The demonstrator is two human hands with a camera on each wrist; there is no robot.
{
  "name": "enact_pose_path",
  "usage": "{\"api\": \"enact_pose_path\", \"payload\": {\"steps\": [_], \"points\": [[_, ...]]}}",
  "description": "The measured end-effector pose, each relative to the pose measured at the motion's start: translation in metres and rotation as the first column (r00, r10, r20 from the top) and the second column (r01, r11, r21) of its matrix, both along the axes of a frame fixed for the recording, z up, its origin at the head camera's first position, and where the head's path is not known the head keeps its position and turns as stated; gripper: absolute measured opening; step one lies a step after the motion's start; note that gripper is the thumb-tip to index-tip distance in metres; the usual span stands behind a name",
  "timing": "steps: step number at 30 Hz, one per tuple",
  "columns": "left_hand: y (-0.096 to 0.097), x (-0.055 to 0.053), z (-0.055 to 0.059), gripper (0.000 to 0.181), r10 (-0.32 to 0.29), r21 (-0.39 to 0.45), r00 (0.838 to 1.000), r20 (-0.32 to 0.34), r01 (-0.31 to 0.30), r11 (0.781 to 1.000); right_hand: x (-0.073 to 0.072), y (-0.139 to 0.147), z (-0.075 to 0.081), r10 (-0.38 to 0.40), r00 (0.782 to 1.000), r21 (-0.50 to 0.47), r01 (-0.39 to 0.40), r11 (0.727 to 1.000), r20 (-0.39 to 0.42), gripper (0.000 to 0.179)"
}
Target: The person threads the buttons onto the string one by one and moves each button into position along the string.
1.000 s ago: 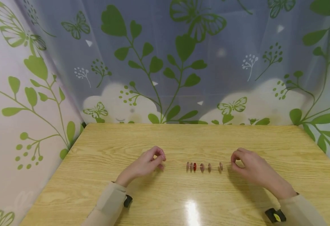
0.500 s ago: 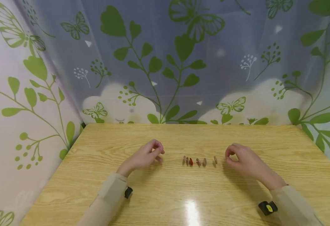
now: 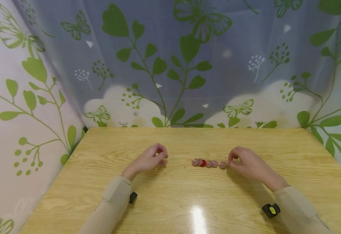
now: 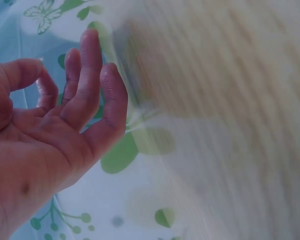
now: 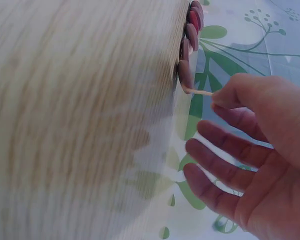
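A thin, pale string (image 3: 185,160) threaded with several flat round brown beads (image 3: 209,163) and a single red bead (image 3: 203,163) lies across the middle of the table. My right hand (image 3: 250,164) pinches its right end between thumb and index finger. In the right wrist view a short stretch of string (image 5: 200,92) runs from the fingertips to the nearest bead (image 5: 185,75), the other fingers spread loosely. The string's left end curls on the wood. Left of it, my left hand (image 3: 151,159) hovers with fingers loosely bent, thumb near index finger, and no string shows in it.
The wood-grain table (image 3: 147,201) reaches back to a patterned curtain (image 3: 164,65) with leaves and butterflies. A second printed cloth (image 3: 27,130) hangs along the left side. Black wrist bands show at both sleeves.
The beads stood on edge along the string; now they lie flat, overlapping. The string's left end has dropped to the table. Both hands have shifted slightly farther away, the right one also leftward.
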State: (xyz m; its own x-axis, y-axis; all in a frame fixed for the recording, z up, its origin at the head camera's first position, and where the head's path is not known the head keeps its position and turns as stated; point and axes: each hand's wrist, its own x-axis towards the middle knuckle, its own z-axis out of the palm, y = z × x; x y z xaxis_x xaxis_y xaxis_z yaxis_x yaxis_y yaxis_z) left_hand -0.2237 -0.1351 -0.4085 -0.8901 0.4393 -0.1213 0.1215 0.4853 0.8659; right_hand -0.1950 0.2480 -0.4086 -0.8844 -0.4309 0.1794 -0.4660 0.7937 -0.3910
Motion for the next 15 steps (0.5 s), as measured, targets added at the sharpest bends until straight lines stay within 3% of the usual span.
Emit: {"api": "enact_pose_path", "payload": {"steps": [7, 15], "points": [[-0.0005, 0.0051, -0.0029, 0.020, -0.005, -0.083, 1.000, -0.019, 0.003, 0.997, 0.0028, 0.0038, -0.0017, 0.000, 1.000, 0.060, 0.000, 0.998, 0.014, 0.009], [0.0007, 0.0077, -0.0005, 0.021, -0.038, -0.167, 0.997, -0.072, 0.025, 0.986, -0.0028, 0.0065, -0.0019, -0.004, 1.000, 0.039, 0.005, 0.999, -0.028, 0.007]]}}
